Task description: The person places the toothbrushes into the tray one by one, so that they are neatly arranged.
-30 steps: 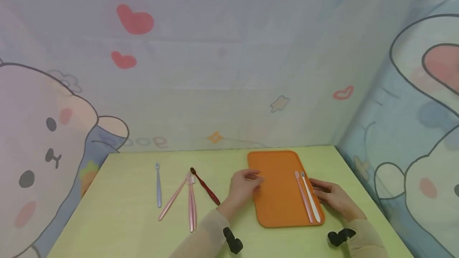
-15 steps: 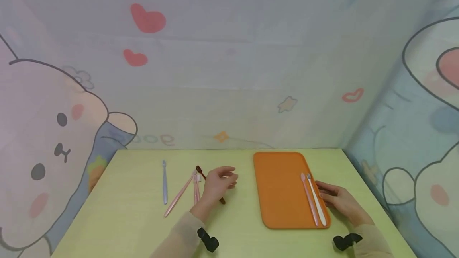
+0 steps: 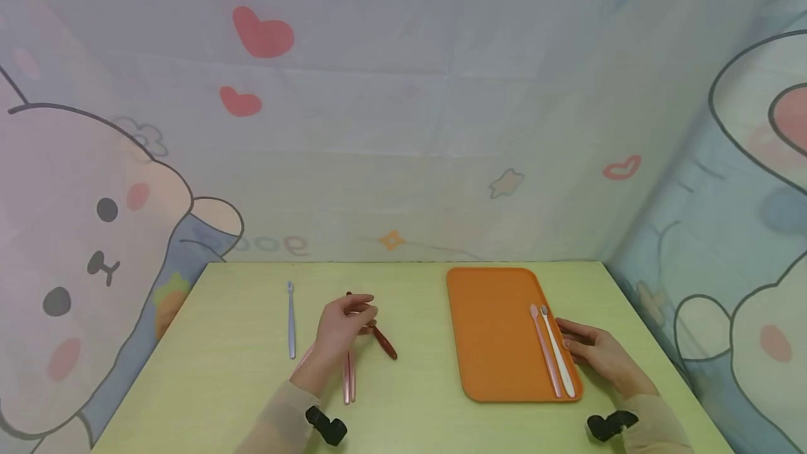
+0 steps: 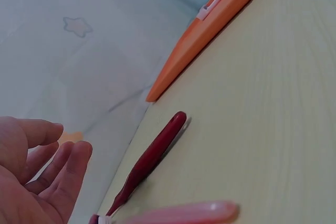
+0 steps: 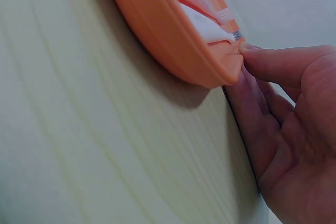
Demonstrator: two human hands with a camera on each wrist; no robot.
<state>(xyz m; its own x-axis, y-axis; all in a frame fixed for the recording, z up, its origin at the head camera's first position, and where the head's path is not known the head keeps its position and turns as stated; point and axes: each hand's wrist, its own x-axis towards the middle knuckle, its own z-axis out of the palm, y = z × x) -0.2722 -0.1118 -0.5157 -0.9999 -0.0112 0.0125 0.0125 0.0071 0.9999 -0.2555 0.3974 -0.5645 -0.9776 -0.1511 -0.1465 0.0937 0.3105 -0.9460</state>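
Note:
My left hand [image 3: 340, 328] hovers over a group of toothbrushes, fingers loosely bent and holding nothing. Below it lie a dark red toothbrush [image 3: 385, 344] and pink toothbrushes [image 3: 346, 378], their heads hidden by the hand. In the left wrist view, a gap separates the fingertips from the dark red handle [image 4: 149, 158]. An orange tray [image 3: 492, 342] lies to the right, bearing a pink toothbrush [image 3: 546, 352] and a white toothbrush [image 3: 560, 357] side by side along its right edge. My right hand [image 3: 595, 350] pinches that edge, thumb on the rim [image 5: 231, 66].
A light blue toothbrush [image 3: 291, 324] lies apart on the left of the pale yellow table [image 3: 208, 370]. Behind the table hangs a cloth backdrop [image 3: 403, 125] with cartoon prints, which also covers both sides.
My left hand has moved left from the tray's left edge to above the toothbrush group. The right hand keeps its place at the tray. The head view has shifted slightly.

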